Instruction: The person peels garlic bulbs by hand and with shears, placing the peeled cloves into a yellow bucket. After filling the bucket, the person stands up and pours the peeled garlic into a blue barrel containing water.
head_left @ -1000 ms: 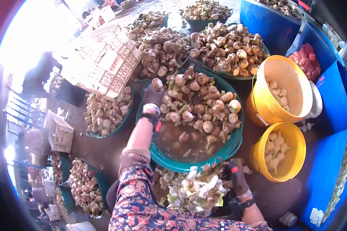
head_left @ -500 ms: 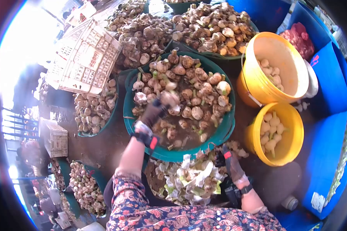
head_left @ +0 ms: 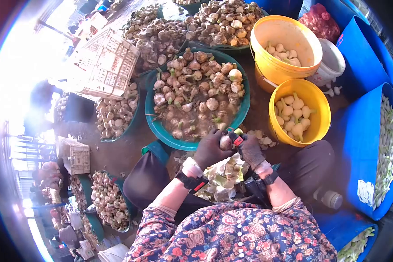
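Note:
Both my hands, in dark gloves, meet just past the near rim of a green tub (head_left: 168, 139). My left hand (head_left: 208, 150) is closed around a garlic bulb (head_left: 225, 143), its cut-looking green stem end pointing up and right. Against that bulb, my right hand (head_left: 251, 153) grips a small black-and-red tool (head_left: 235, 138); its working edge is hidden. Muddy garlic bulbs (head_left: 212, 104) sit in brown water in the tub. Below my hands lies a heap of pale peelings and leaves (head_left: 225, 177).
To the right stand a yellow bucket (head_left: 326, 118) of peeled bulbs and a larger yellow bucket (head_left: 255, 39). Blue containers (head_left: 358, 144) line the right side. A white crate (head_left: 113, 65) and more garlic piles (head_left: 109, 198) are at left.
My left hand has come back from the tub toward me with a garlic bulb. My right hand has risen to meet it. The view has shifted.

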Motion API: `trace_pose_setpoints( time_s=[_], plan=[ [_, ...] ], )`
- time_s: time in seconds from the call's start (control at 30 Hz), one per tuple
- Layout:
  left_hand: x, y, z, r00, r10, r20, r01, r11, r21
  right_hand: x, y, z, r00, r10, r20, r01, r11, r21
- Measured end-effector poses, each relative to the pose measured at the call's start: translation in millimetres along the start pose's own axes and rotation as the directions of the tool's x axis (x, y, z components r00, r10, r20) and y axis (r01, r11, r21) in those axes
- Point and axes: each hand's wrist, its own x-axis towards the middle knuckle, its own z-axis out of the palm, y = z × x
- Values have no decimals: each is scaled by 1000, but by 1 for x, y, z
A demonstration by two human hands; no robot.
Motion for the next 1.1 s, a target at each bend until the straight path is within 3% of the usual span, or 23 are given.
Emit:
trace_pose_setpoints(
  time_s=[0.03, 0.17, 0.27, 0.3, 0.33, 0.37, 0.4, 0.47, 0.5, 0.53, 0.57, 0.63, 0.67, 0.7, 0.73, 0.77, 0.83, 0.87, 0.93, 0.97, 1.0, 1.07, 1.1],
  plan=[
    [-2, -7, 5, 993, 92, -78, -91, 996, 26, -4, -5, -2, 1000, 0, 19, 0, 1000, 14],
    [-7, -3, 3, 998, 49, -39, -49, 999, 21, -3, 1, 0, 990, -139, 20, 140, 967, -214],
    [-8, -12, -3, 999, 18, 27, -15, 992, -126, -12, -1, -4, 990, -70, 122, 80, 994, -80],
    [-8, -10, -13, 942, -172, 289, 287, 859, -424, -12, 4, -6, 977, -28, 210, 8, 996, 93],
    [-11, -12, -19, 900, -228, 371, 427, 628, -650, -9, 12, -10, 954, -3, 300, -77, 964, 255],
    [-13, -12, -21, 905, -211, 370, 420, 586, -693, -11, 5, -13, 922, 3, 387, -172, 900, 401],
    [-16, -11, -20, 908, -196, 369, 415, 539, -733, -14, -2, -13, 940, 80, 333, -227, 874, 430],
    [-22, -12, 11, 973, -198, 118, 196, 445, -874, -22, -17, -7, 943, 238, 231, -325, 807, 494],
    [-26, -1, 19, 974, -225, -23, 105, 539, -836, -20, -1, -6, 924, 72, 376, -321, 678, 661],
    [-29, 2, 24, 974, -211, 84, 184, 515, -837, -16, 15, -6, 955, -56, 291, -131, 799, 586],
    [-30, 4, 21, 979, -200, 42, 166, 655, -737, -22, 2, -5, 956, -192, 224, 63, 876, 478],
    [-33, 1, 22, 970, -186, -156, 88, 868, -489, -24, -11, 2, 915, 178, 363, -398, 551, 733],
    [-33, 10, 24, 917, -164, -362, -59, 844, -533, -19, 1, -4, 897, 84, 434, -397, 584, 708],
    [-36, 20, 9, 967, -152, -206, 25, 858, -513, -6, 27, -13, 864, -9, 503, -392, 614, 684],
    [-40, 27, -3, 989, -144, -42, 106, 871, -480, 12, 61, -6, 877, 68, 476, -378, 708, 597],
    [-43, 22, 3, 984, -176, 1, 151, 841, -519, 30, 95, 1, 884, 144, 445, -376, 785, 493],
    [-45, 5, 21, 970, -226, 90, 234, 774, -589, -17, 14, -11, 945, 40, 326, -153, 931, 330],
    [-44, 3, 21, 946, -306, 106, 284, 625, -727, -36, -17, -15, 963, -24, 269, -41, 972, 232],
    [-40, -1, 22, 876, -440, 200, 332, 248, -910, -44, -22, -21, 929, -62, 364, -125, 874, 469],
    [-41, -1, 21, 879, -416, 235, 305, 111, -946, -55, -34, -21, 920, -102, 378, -162, 779, 606],
    [-45, -1, 22, 944, -318, 88, 221, 411, -884, -63, -40, -19, 910, -143, 388, -204, 662, 722],
    [-52, 0, 20, 986, -127, -109, 47, 835, -548, -56, -27, -15, 873, -413, 261, 259, 844, 469],
    [-55, -5, 23, 940, 64, -336, -149, 960, -236, -52, -20, -13, 886, -424, 190, 334, 866, 373]
  ],
)
